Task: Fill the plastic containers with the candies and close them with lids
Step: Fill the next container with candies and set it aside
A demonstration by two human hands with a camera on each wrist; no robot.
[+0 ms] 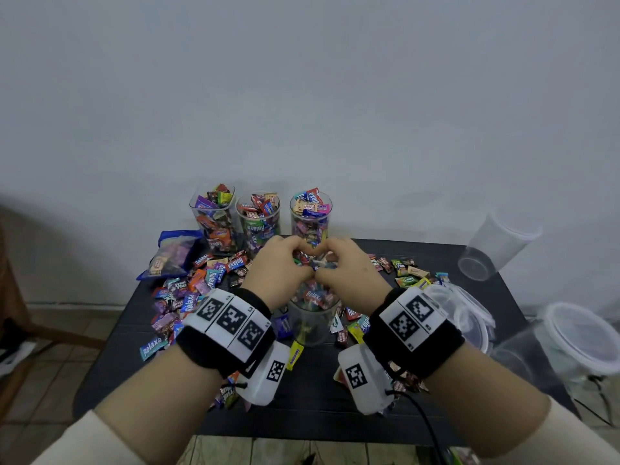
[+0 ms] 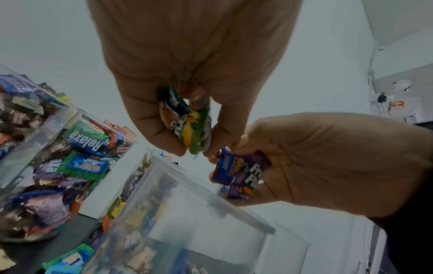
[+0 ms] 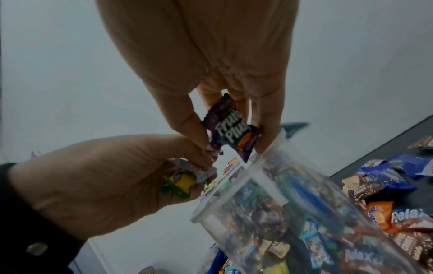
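Note:
Both hands meet over the mouth of a clear plastic container partly filled with wrapped candies, in the middle of the black table. My left hand grips a few candies, a green-and-yellow wrapper showing between thumb and fingers. My right hand pinches a purple Fruit Plus candy with others just above the container's rim. The fingertips of the two hands touch. Three containers full of candy stand lidless at the back of the table.
Loose candies cover the table to the left and right of the container. A blue bag lies at the back left. Empty clear containers and lids crowd the right edge. The wall is close behind.

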